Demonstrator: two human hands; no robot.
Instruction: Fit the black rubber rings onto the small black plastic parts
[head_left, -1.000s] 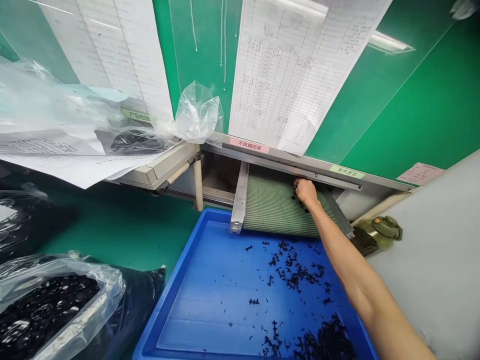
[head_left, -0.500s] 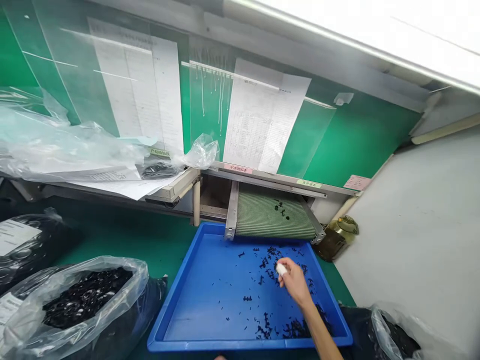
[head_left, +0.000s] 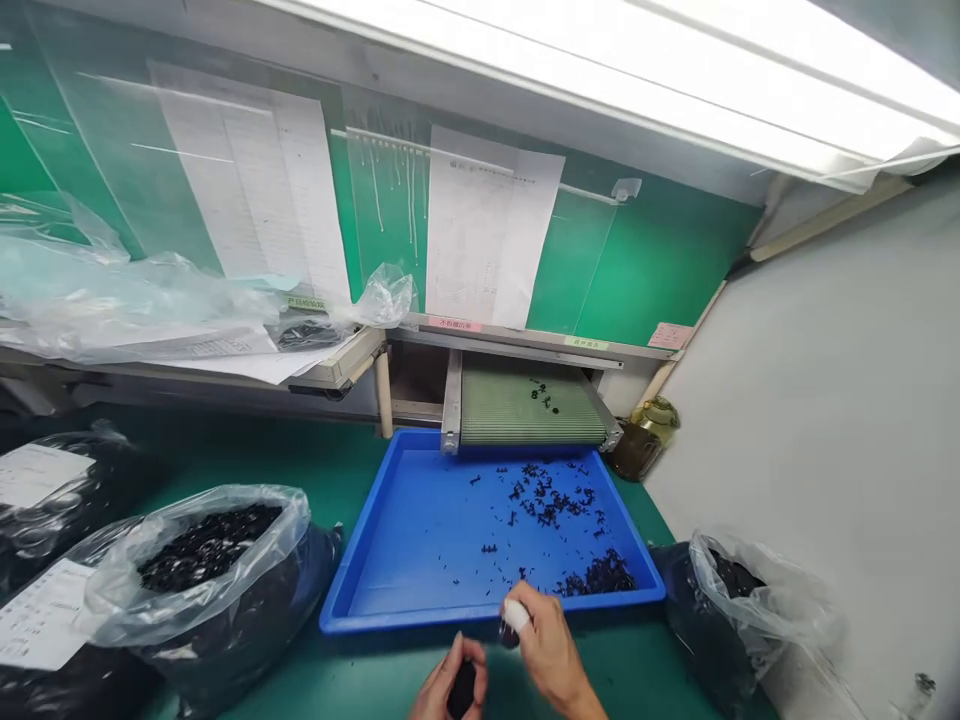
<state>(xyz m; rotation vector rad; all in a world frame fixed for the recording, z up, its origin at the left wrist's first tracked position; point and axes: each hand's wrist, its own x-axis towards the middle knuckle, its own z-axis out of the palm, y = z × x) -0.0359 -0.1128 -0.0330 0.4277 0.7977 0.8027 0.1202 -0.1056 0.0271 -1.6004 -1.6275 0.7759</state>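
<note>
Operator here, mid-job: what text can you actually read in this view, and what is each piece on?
Pink label on the metal rail: "不良履历表", barely legible.
Green label on the metal rail: too blurred to read.
Green label under the plastic sheeting: too blurred to read.
Pink note on the green panel: too small to read.
Printed sheets on the wall: too small to read.
White label on the black bag: too blurred to read.

Bright overhead fluorescent tube [head_left: 622, 70], glare along the plastic bag [head_left: 202, 570], soft shadows beneath, wide-angle bowing toward frame edges, slight blur on the right hand [head_left: 547, 650].
</note>
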